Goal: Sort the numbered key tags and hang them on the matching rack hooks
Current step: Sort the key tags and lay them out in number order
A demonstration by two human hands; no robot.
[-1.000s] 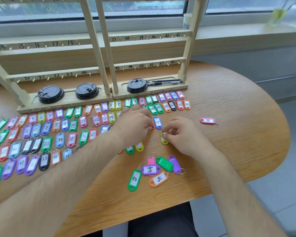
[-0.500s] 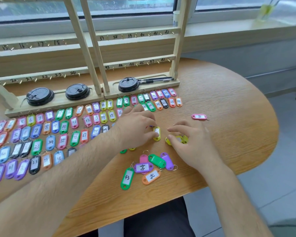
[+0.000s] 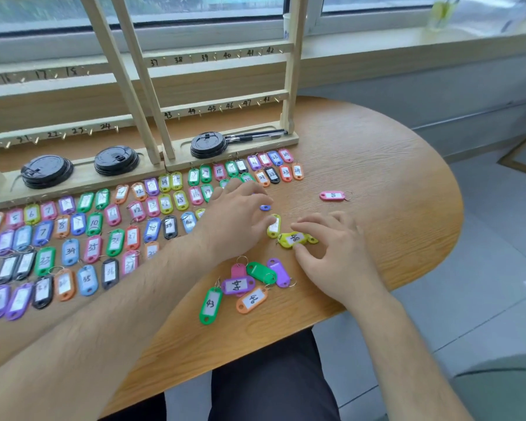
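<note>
Two wooden racks point(image 3: 219, 108) with numbered hooks stand at the back of the table. Several coloured key tags point(image 3: 70, 252) lie in rows on the left. My left hand point(image 3: 236, 215) lies flat over the rows' right end, its thumb touching a yellow tag point(image 3: 274, 226). Beside it, my right hand point(image 3: 331, 249) pinches another yellow tag point(image 3: 294, 239) between thumb and fingers on the tabletop. A loose cluster lies near the front edge: green 43 point(image 3: 210, 303), purple 44 point(image 3: 237, 285), orange 46 point(image 3: 252, 299). A pink tag point(image 3: 332, 196) lies alone to the right.
Three black cup lids point(image 3: 46, 171) point(image 3: 116, 161) point(image 3: 208, 144) and pens point(image 3: 255, 135) sit in the rack bases. The wooden table point(image 3: 392, 208) curves off at the right. A paper cup point(image 3: 287, 24) and a glass point(image 3: 441, 13) stand on the window sill.
My hands drew apart over the yellow tags. One tag now lies by my left thumb, the other has slid right with my right hand. The view shifted slightly right.
</note>
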